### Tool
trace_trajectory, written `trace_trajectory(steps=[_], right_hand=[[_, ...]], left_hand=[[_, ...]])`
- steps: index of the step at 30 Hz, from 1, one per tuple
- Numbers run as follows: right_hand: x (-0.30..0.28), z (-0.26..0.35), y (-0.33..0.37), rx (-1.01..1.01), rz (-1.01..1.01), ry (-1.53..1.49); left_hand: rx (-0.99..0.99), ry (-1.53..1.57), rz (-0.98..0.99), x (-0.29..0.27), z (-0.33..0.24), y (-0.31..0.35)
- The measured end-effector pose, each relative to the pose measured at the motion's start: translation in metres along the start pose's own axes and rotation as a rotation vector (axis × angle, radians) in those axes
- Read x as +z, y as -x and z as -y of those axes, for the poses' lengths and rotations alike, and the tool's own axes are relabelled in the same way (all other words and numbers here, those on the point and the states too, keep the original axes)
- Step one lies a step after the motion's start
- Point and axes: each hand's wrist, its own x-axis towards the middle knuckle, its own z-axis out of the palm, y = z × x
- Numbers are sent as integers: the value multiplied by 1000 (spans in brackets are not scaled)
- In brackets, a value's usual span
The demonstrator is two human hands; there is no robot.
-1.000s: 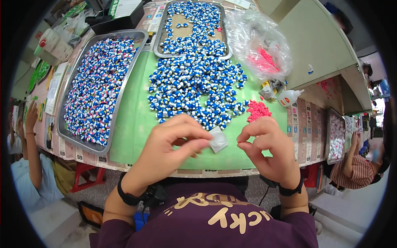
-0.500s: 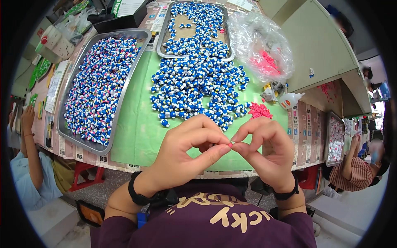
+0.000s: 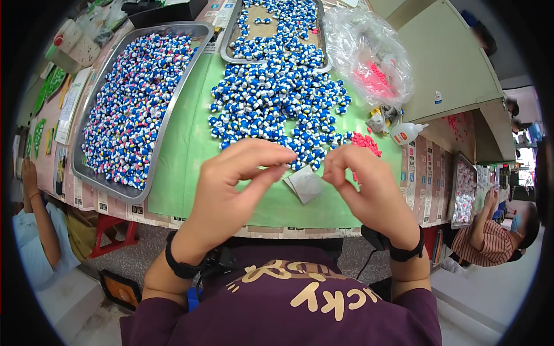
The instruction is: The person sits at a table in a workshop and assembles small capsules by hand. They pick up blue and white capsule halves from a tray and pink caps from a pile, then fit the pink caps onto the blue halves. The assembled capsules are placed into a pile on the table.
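My left hand (image 3: 236, 187) hovers at the near edge of the heap of small blue-and-white pieces (image 3: 277, 98), thumb and forefinger brought together in a pinch. Whatever lies between those fingertips is too small or hidden to make out. To its right, my right hand (image 3: 366, 184) is also closed in a pinch, its contents hidden by the fingers. Between the two hands, a small whitish square (image 3: 304, 184) with a round translucent part lies on the green mat (image 3: 190, 167). Small pink pieces (image 3: 365, 144) sit in a little pile just beyond my right hand.
A metal tray (image 3: 156, 167) of blue, white and pink pieces stands left; another metal tray (image 3: 226, 43) lies at the back. A clear plastic bag (image 3: 369, 40) with pink pieces and a white squeeze bottle (image 3: 405, 134) are at the right. Other people sit on both sides.
My hands, fingertips together around a small pink bit before, have moved apart and slightly away from me. The whitish square on the mat now shows between them. The view has shifted slightly.
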Motion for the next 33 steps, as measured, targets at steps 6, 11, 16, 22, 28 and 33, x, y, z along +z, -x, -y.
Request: trace_trajectory(steps=[6,11,16,22,28,33], right_hand=[[9,4,-6,-98,81,273],[10,5,-10,-109,79,285],[-1,11,-11,-13,119,170],[4,38,-17,-45,-207,-411],[15,34,-14,-99,-264,-270],[17,34,-8,-118,-299,-146]], left_hand=[[-136,114,-106,-11,4,12],[-105,152,-72,-12,11,10],[-189,357,-81,-7,7,12],[-137,455,-47,3,-3,7],[-6,361,-60,13,-5,8],[136,94,-104,20,-8,7]])
